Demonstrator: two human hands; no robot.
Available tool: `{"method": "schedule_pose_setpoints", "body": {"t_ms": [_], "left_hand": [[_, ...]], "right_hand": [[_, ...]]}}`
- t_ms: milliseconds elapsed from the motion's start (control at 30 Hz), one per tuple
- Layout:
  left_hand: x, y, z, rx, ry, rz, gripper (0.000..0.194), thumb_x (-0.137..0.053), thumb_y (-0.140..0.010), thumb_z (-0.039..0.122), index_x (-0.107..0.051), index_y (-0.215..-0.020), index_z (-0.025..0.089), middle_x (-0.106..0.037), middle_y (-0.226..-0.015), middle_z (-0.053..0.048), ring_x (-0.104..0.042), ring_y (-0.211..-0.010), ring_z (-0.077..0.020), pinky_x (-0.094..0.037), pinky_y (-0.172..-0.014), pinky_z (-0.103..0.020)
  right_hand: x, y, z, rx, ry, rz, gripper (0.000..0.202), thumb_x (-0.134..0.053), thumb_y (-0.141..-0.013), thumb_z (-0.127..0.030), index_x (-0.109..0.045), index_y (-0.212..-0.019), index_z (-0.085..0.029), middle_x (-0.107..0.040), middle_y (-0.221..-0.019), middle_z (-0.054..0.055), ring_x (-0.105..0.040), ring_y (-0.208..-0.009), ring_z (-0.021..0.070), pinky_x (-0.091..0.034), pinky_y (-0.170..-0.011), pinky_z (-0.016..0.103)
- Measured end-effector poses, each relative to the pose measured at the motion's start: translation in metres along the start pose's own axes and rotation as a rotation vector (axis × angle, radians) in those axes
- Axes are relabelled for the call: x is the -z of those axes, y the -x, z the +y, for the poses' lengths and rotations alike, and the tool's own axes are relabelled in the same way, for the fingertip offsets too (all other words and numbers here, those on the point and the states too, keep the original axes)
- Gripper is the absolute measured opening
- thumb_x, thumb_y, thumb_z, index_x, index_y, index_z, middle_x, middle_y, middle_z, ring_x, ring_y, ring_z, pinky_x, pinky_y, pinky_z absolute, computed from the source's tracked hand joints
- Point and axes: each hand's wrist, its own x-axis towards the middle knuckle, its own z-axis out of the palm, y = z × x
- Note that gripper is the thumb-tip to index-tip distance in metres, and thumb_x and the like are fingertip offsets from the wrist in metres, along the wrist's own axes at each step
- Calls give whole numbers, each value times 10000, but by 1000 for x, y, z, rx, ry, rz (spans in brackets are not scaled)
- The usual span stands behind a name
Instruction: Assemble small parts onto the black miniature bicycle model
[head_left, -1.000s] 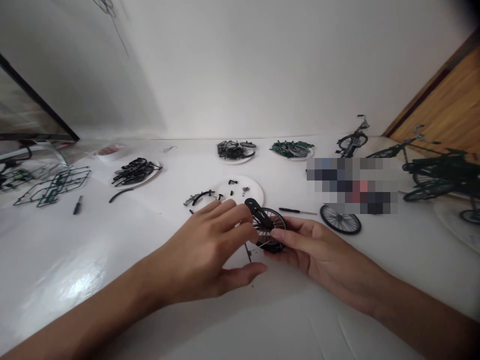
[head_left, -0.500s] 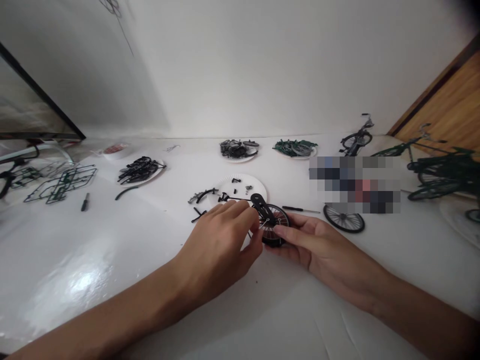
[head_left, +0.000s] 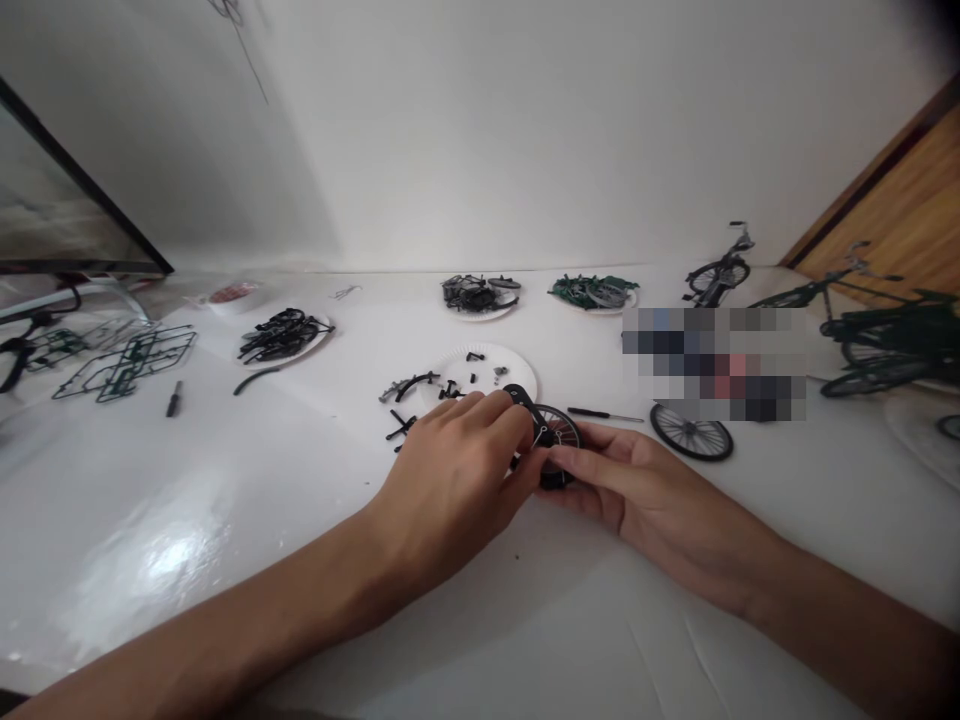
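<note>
My right hand (head_left: pixel 626 480) is closed around a small spoked model bicycle wheel (head_left: pixel 568 425) with a black tyre, its thumb pressed near the hub. A black chain guard (head_left: pixel 517 392) lies across the wheel, partly covered by my fingers. The left hand (head_left: pixel 469 450) pinches at the wheel's near left side, on a thin silver wire (head_left: pixel 541 434) with a looped end. Its fingertips touch or nearly touch the right thumb, and they hide the wire's other end. Behind the hands, a white paper plate (head_left: pixel 525 365) carries small black parts.
A screwdriver (head_left: pixel 604 414) and a loose wheel (head_left: pixel 691 432) lie to the right, before a pixelated patch. Plates of black parts (head_left: pixel 480 295) and green parts (head_left: pixel 592 292) stand at the back. Assembled model bicycles (head_left: pixel 892 325) are far right; green part frames (head_left: pixel 127 360) lie left.
My left hand has shifted slightly right, over the wheel, and covers more of the chain guard and wire. The right hand keeps its hold. The view has shifted slightly.
</note>
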Motion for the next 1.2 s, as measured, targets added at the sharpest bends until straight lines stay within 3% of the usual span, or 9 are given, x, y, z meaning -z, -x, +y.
{"method": "schedule_pose_setpoints", "body": {"t_ms": [233,433,600,767,933,1200], "left_hand": [[11,-1,-7,-16,135,-1,155,-542,-990,296,-601,-942,160,-610,-883,-33,-547,-760,-163,-445,-655,-309],[24,-2,-11,-263,17,77,126,-527,-1002,231,-603,-968,136,-640,-927,-69,-563,-826,-180,-464,-727,-336],[31,-10,-7,-489,-152,-46,228,-404,-1025,109,-621,-955,122,-684,-953,-93,-597,-858,-198,-465,-732,-348],[23,-21,-2,-743,-309,19,276,-439,-1000,89,-600,-784,150,-684,-810,-69,-598,-755,-190,-439,-650,-346],[11,-24,2,-903,-357,65,204,-526,-953,99,-622,-778,143,-665,-765,-72,-564,-698,-178,-404,-569,-337],[11,-18,1,-921,-357,120,194,-545,-935,78,-651,-786,144,-702,-785,-67,-654,-721,-195,-496,-640,-361]], "right_hand": [[0,0,-1,-6,-18,6,179,-680,-921,-243,-750,-1074,-183,-716,-1144,61,-638,-1052,152,-560,-922,262],[0,0,-1,-2,-80,22,120,-713,-893,-244,-765,-987,-191,-737,-1071,38,-659,-993,143,-559,-920,273],[1,0,1,28,-155,20,142,-643,-942,-272,-762,-943,-195,-737,-996,31,-664,-936,143,-578,-874,290],[4,-2,5,32,-255,89,114,-664,-914,-255,-752,-890,-187,-723,-922,24,-649,-857,131,-553,-770,232],[2,0,2,47,-262,84,73,-730,-854,-242,-725,-807,-187,-684,-818,6,-608,-767,121,-520,-705,219],[-2,1,2,38,-272,22,53,-726,-872,-240,-743,-845,-197,-690,-788,-7,-619,-747,102,-508,-690,195]]}}
